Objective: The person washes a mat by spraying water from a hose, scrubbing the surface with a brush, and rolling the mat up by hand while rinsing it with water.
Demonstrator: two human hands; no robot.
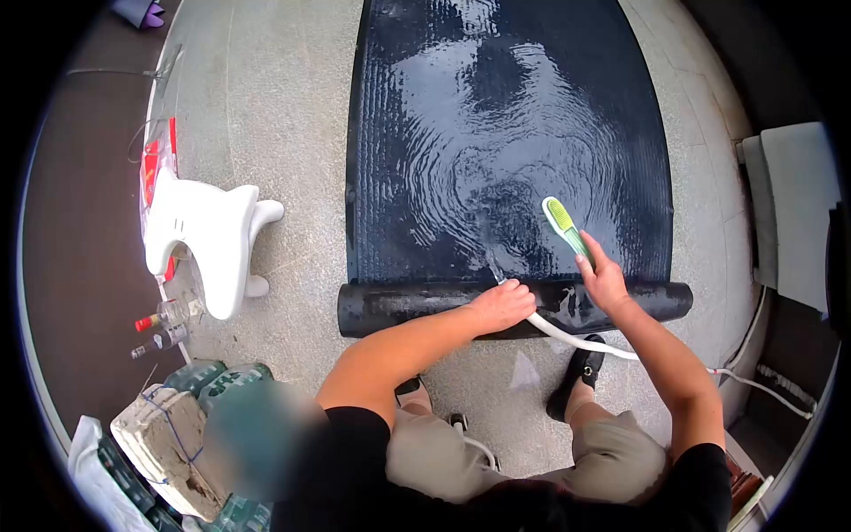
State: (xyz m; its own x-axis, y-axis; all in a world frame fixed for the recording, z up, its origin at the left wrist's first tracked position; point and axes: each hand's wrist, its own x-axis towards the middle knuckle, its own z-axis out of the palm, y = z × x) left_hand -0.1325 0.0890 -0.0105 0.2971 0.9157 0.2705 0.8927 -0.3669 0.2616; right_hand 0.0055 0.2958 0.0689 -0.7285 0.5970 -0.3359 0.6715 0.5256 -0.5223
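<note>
My left hand point(503, 305) is closed around the end of a white hose point(567, 337), just above the rolled near end of a black mat point(425, 306). Water runs from the hose end onto the wet mat point(381, 160) and spreads in ripples. In my right hand point(605, 277) is a green and white scrub brush point(562, 220), gripped by its handle. The brush head, with yellow-green bristles turned up, is held over the mat's wet surface. From the left hand the hose trails right, passing below my right forearm.
A white plastic stool point(208, 222) stands on the floor left of the mat. Near it lie bottles point(164, 328). Closer to me on the left are a tied block point(164, 448) and green packs point(232, 381). A grey-white panel point(798, 199) is at the right.
</note>
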